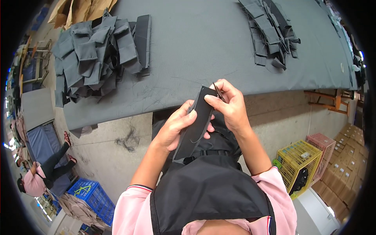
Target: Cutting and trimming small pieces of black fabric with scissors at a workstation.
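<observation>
black strip (196, 125) i'm pinching flat in left hand (176, 127); right hand (231, 105) gripping snips (217, 91), trimming close, keeping fabric taut.

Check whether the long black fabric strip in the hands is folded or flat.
Flat: the long black fabric strip shows no fold between the left hand and the right hand.

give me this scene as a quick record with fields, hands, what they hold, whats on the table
left hand: holds a black fabric strip from beneath
right hand: pinches the strip's top edge, with small snips in its fingers
table: covered in grey cloth
left pile: heap of grey fabric pieces
right pile: smaller heap of dark pieces
floor: blue crate, yellow crate, pink crate
</observation>
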